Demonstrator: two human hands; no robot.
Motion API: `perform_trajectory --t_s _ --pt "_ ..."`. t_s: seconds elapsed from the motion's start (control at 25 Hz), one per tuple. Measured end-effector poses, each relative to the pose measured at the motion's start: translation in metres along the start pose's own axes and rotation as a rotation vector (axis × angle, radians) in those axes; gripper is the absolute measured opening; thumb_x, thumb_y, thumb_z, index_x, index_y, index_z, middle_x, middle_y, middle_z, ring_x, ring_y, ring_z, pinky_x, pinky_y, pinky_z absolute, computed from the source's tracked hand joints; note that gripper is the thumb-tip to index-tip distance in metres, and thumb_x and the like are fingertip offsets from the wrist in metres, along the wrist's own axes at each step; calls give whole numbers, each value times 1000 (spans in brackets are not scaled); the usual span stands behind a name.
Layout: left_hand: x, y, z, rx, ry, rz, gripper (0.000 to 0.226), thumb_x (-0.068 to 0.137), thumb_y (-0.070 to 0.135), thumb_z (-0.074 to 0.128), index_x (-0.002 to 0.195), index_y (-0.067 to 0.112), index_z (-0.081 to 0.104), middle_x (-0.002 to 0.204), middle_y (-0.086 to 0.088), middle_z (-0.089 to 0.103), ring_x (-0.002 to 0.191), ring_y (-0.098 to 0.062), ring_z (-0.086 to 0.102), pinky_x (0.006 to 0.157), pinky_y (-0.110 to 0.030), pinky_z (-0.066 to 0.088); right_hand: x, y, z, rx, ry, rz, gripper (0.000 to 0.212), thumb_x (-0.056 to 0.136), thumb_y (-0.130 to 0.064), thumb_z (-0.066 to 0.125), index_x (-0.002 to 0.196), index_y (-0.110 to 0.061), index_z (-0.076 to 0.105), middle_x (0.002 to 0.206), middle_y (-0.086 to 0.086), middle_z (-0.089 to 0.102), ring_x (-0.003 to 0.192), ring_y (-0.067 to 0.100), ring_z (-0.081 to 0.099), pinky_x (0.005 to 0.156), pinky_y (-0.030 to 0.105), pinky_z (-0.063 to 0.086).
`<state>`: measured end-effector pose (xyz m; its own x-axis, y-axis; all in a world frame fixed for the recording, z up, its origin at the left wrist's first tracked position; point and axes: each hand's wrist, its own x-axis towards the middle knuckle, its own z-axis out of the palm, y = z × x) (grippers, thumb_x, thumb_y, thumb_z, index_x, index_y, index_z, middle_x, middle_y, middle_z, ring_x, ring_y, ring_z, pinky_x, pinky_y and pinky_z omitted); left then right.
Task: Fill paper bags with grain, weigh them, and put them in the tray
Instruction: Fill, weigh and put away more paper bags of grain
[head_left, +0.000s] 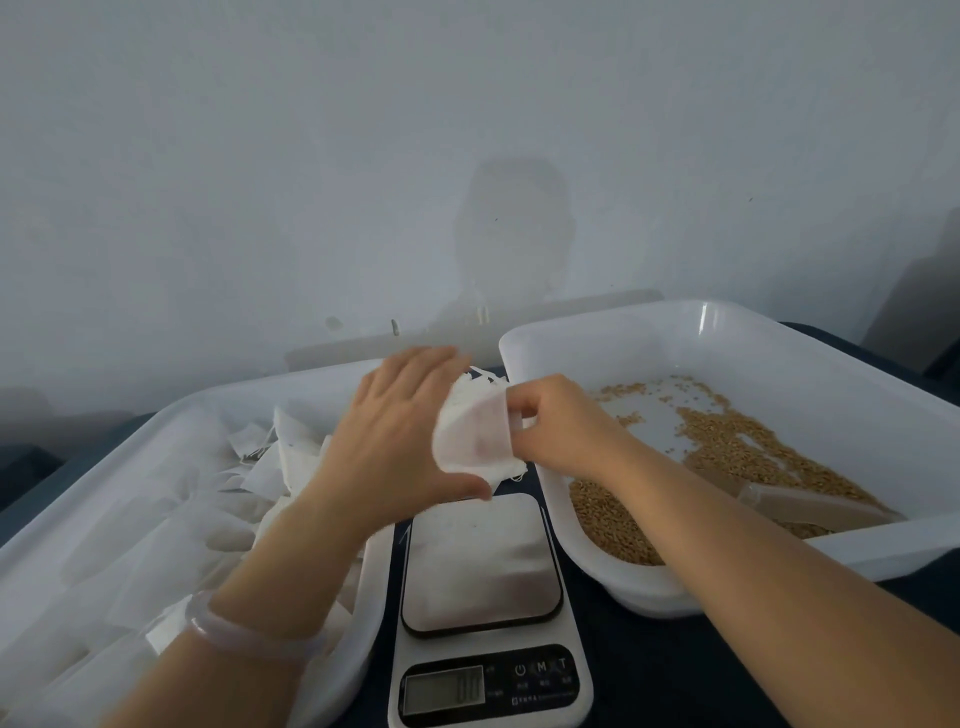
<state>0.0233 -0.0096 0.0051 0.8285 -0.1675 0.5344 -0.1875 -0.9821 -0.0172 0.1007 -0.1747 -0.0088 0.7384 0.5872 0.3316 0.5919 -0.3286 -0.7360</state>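
While left hand (395, 436) grips paper bag (470, 439), right hand (563, 421) pinches its mouth, facing right

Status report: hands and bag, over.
Left hand holds bag, right hand pinches its edge. Nothing on scale. Scoop lies in grain tray.

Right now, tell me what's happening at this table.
A person holds a small white paper bag by the scale: the left grip holds it, the right grip pinches its edge. Nothing is on the scale yet. The right tray holds grain and a scoop; the left tray holds more bags.
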Motion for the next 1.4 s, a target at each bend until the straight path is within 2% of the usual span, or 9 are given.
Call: perform_trajectory --t_s 0.12,0.24,0.4,0.64,0.72,0.8,0.92,1.2,1.4 --pt "8 17 15 48 -153 -8 110 51 65 75 141 18 33 141 4 42 137 -16 22 109 -26 12 -1 -4 6 -31 -65 -41 14 81 -7 58 77 -12 71 64 -7 63 56 1 53 51 13 39" --pt "6 13 24 15 -112 -25 64 60 58 72 110 22 54 102 8 60 107 -16 44 89 -25 32 -2 -6 8 26 -121 -54 17 81 -14 65 70 -27 66 57 -14 61 54 0 55 48 12 43" --pt "5 10 30 -126 -83 -95 32 73 35 67 86 11 51 79 2 53 80 -20 47 62 -23 25 -1 -6 8 32 -112 -102 10 83 -11 62 77 -12 70 66 -6 65 61 4 58 59 16 46" --pt "-4 12 26 -269 8 -187 48 73 36 72 71 25 25 67 14 36 63 -14 37 59 -25 23 2 -17 -42 287 245 -55 12 84 -12 66 81 -24 64 86 3 72 70 5 62 69 21 50" --pt "-4 14 22 -318 58 -143 52 71 41 73 69 30 22 65 15 37 60 -7 39 61 -15 30 -8 1 -97 -43 139 59 14 82 -25 69 93 -29 61 93 -8 68 80 2 63 69 15 49" --pt "-2 18 15 -390 107 -117 48 69 47 72 68 32 25 64 18 38 60 3 40 62 -3 32 -34 28 -141 -461 -200 318 32 74 -37 75 101 -34 57 100 -17 60 92 2 59 79 16 45" --pt "0 21 12 -456 109 -108 45 68 58 71 74 28 37 67 19 44 64 5 44 57 -9 33 -81 69 -151 -737 -557 600 46 70 -46 75 112 -35 58 109 -18 58 95 -2 54 87 21 45" --pt "-9 15 11 -484 64 -135 38 72 48 72 73 30 39 68 16 47 66 3 47 60 -7 34 -77 84 -146 -817 -443 568 20 78 -39 70 85 -36 51 95 -14 57 84 3 53 67 20 41" --pt "-3 17 14 -499 71 -135 42 72 45 72 67 30 34 64 14 46 63 2 48 55 -12 33 -63 71 -192 -1272 -341 476 31 85 -42 61 106 -25 46 90 -9 51 75 8 50 56 24 36"
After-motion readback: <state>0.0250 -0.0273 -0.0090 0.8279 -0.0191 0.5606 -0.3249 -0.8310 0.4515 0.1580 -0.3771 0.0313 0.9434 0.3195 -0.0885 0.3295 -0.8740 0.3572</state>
